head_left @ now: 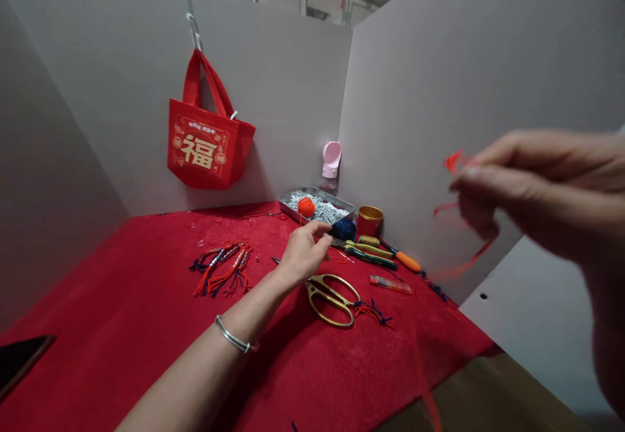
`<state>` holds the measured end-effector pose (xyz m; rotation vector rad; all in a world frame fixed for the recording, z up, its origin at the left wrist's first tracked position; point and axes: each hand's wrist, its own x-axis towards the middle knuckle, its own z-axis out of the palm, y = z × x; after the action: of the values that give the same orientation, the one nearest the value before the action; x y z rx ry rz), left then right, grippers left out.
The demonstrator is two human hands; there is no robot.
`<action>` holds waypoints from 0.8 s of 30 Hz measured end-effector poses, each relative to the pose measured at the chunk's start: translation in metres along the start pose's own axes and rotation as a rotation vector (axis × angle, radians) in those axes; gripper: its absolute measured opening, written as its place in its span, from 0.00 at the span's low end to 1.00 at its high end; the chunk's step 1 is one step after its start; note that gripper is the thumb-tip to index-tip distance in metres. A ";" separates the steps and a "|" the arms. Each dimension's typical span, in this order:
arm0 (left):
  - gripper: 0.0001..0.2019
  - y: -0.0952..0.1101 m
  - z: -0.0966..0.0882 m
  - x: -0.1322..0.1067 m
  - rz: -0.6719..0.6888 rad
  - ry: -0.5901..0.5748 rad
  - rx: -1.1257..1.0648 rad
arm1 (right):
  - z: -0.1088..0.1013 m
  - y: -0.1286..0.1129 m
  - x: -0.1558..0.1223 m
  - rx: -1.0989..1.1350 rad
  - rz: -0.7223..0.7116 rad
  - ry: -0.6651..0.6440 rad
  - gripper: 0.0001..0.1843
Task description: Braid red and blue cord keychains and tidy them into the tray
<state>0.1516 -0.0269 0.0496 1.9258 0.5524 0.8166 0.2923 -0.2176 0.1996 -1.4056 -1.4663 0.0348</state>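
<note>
My right hand (532, 185) is raised close to the camera at the right, fingers pinched on a thin red cord (456, 214) that loops below it and trails down. My left hand (303, 251) reaches out over the red cloth (146, 328), fingers curled loosely, near the metal tray (342, 203) and just behind the gold scissors (332, 297). A silver bangle (234, 337) sits on my left wrist. An orange ball of cord (306, 207) lies in the tray and a dark blue ball (344, 229) beside it.
A bundle of red and blue knotted cords (222, 266) lies left of centre. A gold cup (370, 220), pens and an orange-handled tool (390, 256), and a lighter (389, 283) sit by the right wall. A red bag (208, 142) hangs on the back wall. A phone (22, 357) lies at the left edge.
</note>
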 end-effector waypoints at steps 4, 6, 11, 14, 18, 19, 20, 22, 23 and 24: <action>0.13 -0.019 -0.014 -0.017 -0.004 0.016 0.133 | 0.037 0.040 -0.029 -0.255 0.168 -0.423 0.16; 0.12 -0.030 -0.014 -0.027 0.012 0.019 0.204 | 0.050 0.069 -0.040 -0.314 0.254 -0.541 0.18; 0.11 -0.046 -0.003 -0.042 0.068 -0.020 0.245 | 0.090 0.124 -0.093 -0.478 0.158 -0.692 0.22; 0.10 -0.047 0.004 -0.045 0.192 -0.019 0.287 | 0.112 0.139 -0.127 -0.690 0.133 -0.566 0.13; 0.09 -0.048 0.007 -0.047 0.338 -0.074 0.335 | 0.096 0.143 -0.130 -0.712 0.121 -0.564 0.11; 0.09 -0.048 0.007 -0.047 0.351 -0.093 0.341 | 0.081 0.143 -0.124 -0.719 0.142 -0.517 0.10; 0.09 -0.049 0.006 -0.048 0.357 -0.109 0.347 | 0.064 0.142 -0.116 -0.750 0.175 -0.425 0.09; 0.10 -0.050 0.005 -0.049 0.357 -0.126 0.360 | 0.031 0.143 -0.101 -0.948 0.276 -0.160 0.11; 0.10 -0.050 0.004 -0.049 0.354 -0.129 0.366 | 0.019 0.144 -0.096 -1.054 0.353 -0.099 0.13; 0.10 -0.051 0.004 -0.049 0.351 -0.131 0.371 | 0.010 0.146 -0.093 -1.120 0.404 -0.117 0.13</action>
<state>0.1193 -0.0386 -0.0122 2.4453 0.3023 0.8395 0.3656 -0.2349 0.0433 -2.6171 -1.2849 -0.5319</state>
